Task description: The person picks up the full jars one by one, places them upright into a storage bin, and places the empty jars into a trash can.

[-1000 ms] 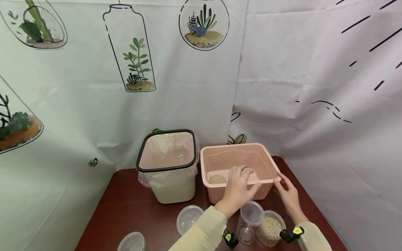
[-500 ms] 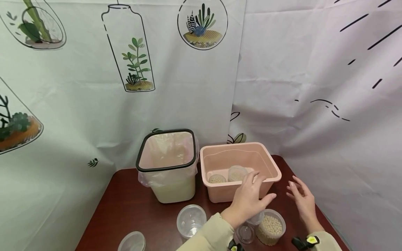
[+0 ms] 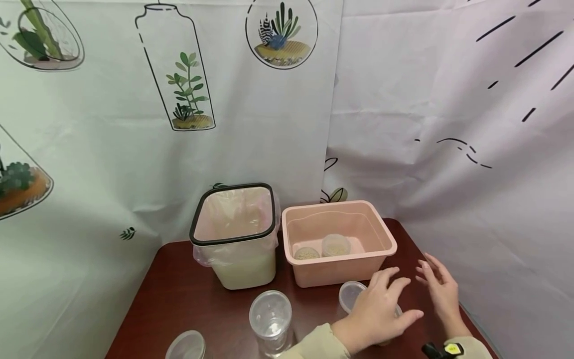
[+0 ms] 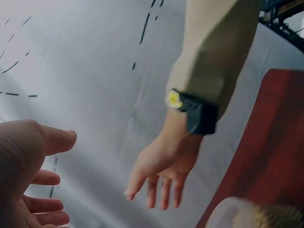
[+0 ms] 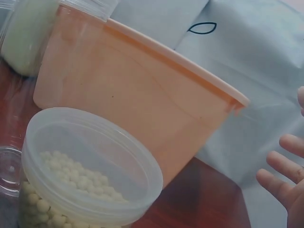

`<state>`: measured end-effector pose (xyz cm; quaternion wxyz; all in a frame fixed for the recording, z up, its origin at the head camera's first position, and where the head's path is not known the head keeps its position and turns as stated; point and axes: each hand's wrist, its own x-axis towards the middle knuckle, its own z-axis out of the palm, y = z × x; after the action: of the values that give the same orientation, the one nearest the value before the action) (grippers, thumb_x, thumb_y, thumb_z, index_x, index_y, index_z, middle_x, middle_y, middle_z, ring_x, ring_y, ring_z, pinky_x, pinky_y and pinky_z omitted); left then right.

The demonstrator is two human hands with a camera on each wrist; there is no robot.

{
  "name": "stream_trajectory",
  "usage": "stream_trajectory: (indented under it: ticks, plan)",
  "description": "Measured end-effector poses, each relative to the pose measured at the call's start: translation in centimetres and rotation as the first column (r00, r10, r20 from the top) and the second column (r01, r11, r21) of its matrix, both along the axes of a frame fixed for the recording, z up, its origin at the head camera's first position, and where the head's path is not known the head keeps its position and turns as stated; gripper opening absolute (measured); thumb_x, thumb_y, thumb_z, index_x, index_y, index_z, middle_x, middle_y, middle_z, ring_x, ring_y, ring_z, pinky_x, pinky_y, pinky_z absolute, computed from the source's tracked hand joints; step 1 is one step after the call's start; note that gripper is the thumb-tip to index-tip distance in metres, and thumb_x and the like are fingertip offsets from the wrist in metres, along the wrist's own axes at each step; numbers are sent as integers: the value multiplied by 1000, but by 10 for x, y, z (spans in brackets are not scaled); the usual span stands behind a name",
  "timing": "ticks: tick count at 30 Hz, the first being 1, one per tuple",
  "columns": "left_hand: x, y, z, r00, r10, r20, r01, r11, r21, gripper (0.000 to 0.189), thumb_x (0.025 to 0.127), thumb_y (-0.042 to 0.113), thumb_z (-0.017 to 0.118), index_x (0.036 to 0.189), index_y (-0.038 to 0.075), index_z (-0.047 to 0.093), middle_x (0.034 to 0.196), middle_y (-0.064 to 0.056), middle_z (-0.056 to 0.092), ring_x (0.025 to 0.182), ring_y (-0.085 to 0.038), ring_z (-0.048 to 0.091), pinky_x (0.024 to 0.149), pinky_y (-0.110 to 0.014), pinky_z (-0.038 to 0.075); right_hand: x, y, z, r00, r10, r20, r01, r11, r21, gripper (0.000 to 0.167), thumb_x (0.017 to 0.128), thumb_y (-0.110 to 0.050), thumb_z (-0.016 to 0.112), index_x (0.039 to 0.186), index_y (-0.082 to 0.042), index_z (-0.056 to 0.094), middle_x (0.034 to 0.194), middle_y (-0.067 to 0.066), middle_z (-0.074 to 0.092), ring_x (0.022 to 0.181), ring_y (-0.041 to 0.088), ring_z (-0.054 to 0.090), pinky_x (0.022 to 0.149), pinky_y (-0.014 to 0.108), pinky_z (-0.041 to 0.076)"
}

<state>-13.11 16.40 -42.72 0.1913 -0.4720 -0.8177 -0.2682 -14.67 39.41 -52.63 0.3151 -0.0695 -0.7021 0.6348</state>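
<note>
My left hand hovers over a lidded clear jar of pale round beans or pellets, with fingers spread and touching nothing that I can see. In the head view this hand hides most of that jar. Off to its right, my right hand is held in the air, fingers loosely bent and holding nothing. Beyond both hands stands a pink tub. Inside it are two round containers, a taller frosted one and a lower one with pale pellets. A clear jar stands just left of my left hand.
Left of the tub is a pale bin with a black rim and a plastic liner. An empty-looking clear jar and another round clear container stand nearer on the dark red table. A printed cloth hangs behind.
Both hands have withdrawn from the tub, the left moving right and nearer over the pellet jar, the right leaving the tub's rim. The frosted container is left in the tub.
</note>
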Motion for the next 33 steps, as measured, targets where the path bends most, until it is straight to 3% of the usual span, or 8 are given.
stream_trajectory:
  ticks: [2, 10, 15, 18, 22, 25, 28, 33]
  plan:
    - [5, 3, -4, 999, -19, 44, 20, 1000, -21, 51, 88, 48, 57, 127, 15, 50, 134, -8, 41, 125, -15, 39, 74, -18, 46, 4, -3, 5, 998, -46, 54, 46, 999, 0, 40, 94, -14, 55, 133, -7, 50, 107, -4, 62, 88, 4, 63, 68, 19, 51]
    - [13, 13, -25, 996, -22, 82, 28, 997, -73, 56, 88, 51, 54, 130, 15, 47, 135, -5, 39, 125, -14, 35, 87, -24, 43, 8, 4, -3, 1000, -17, 0, 17, 999, -37, 42, 94, -13, 55, 135, -9, 48, 104, -8, 63, 86, 3, 63, 66, 20, 51]
    - [14, 18, -39, 1000, -9, -30, 6, 995, -98, 61, 86, 53, 56, 130, 11, 46, 133, -9, 42, 123, -17, 38, 96, -29, 37, 9, 8, -3, 999, -47, 10, 47, 999, 12, 47, 94, -16, 54, 139, -12, 41, 101, -13, 62, 84, 1, 62, 65, 18, 51]
    - [15, 21, -46, 995, 30, -90, -43, 989, -141, 64, 84, 56, 56, 129, 11, 46, 132, -9, 42, 121, -18, 39, 93, -29, 39, 7, 12, -7, 999, -36, -26, 36, 999, -22, 47, 94, -12, 55, 139, -11, 42, 100, -9, 64, 82, 3, 63, 64, 18, 51]
    - [18, 26, -54, 988, 81, -134, -110, 969, -223, 70, 81, 60, 57, 129, 12, 45, 132, -11, 40, 121, -21, 39, 90, -29, 43, 8, 16, -11, 999, -12, -39, 12, 1000, -22, 47, 94, -11, 54, 139, -11, 42, 101, -7, 65, 82, 4, 64, 63, 20, 52]
    - [19, 29, -61, 974, 128, -188, -178, 943, -281, 75, 77, 63, 59, 129, 11, 46, 131, -14, 40, 121, -25, 40, 91, -31, 42, 13, 13, -5, 998, -53, 28, 53, 999, 4, 47, 94, -16, 54, 139, -13, 42, 99, -10, 64, 82, 3, 63, 64, 20, 52]
    - [18, 30, -69, 958, 163, -237, -238, 911, -335, 80, 75, 66, 59, 130, 10, 47, 130, -15, 41, 121, -27, 40, 94, -33, 39, 17, 8, 1, 995, -75, 60, 78, 996, -49, 47, 94, -15, 55, 138, -10, 42, 97, -10, 64, 80, 4, 63, 64, 20, 52]
    - [16, 32, -83, 961, 181, -208, -251, 884, -394, 82, 74, 67, 60, 132, 11, 46, 132, -16, 40, 123, -29, 37, 97, -31, 36, 24, 3, 8, 992, -75, 103, 84, 993, -87, 47, 93, -14, 55, 138, -10, 42, 95, -11, 65, 80, 4, 64, 65, 21, 52]
